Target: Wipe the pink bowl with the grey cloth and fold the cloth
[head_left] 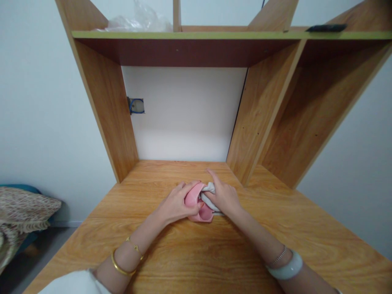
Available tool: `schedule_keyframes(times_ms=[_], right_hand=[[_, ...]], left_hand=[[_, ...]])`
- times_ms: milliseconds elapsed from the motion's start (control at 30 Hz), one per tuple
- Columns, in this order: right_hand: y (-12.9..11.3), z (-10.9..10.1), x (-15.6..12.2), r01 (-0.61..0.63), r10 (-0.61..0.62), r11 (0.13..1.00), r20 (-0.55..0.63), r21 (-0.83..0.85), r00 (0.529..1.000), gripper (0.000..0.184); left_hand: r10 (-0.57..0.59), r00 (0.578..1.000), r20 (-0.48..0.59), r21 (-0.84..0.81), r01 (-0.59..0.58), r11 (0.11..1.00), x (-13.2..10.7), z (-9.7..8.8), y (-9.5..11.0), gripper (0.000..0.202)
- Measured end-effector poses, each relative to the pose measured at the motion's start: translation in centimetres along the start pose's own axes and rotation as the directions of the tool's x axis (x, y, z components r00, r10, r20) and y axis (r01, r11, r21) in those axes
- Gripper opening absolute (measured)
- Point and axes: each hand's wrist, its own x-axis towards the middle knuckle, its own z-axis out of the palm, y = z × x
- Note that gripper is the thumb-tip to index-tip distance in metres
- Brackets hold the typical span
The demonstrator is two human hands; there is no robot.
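A pink hollow object, smooth and open on the side toward my right hand, is held just above or on the wooden desk; I cannot tell its exact kind. My left hand grips it from the left, thumb at its near rim and fingers over its far side. In my right hand is a bunched light grey cloth, pressed against the opening of the pink object. My right index finger points up and away from the cloth. Part of the cloth is hidden under the right hand.
A wooden shelf unit rises from the back of the desk. On its upper shelf lie clear plastic wrapping and a dark flat item. An uncovered wall socket box shows at the back. Left of the desk, a fringed woven cover drapes over something blue.
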Motion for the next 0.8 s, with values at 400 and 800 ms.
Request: schedule_keyframes(times_ms=[400,800], right_hand=[[1.3,3.1,-0.1,-0.120,0.191,0.764,-0.045,0.634,0.981,0.050],[0.7,4.5,0.4,-0.202,0.256,0.666,0.034,0.718,0.966,0.071]], left_hand=[[-0.152,0.974,-0.168,-0.456,0.060,0.888,-1.0,3.6,-1.8,0.082],[-0.241,0.953,-0.184,-0.404,0.150,0.902,-1.1,3.5,-0.7,0.085]])
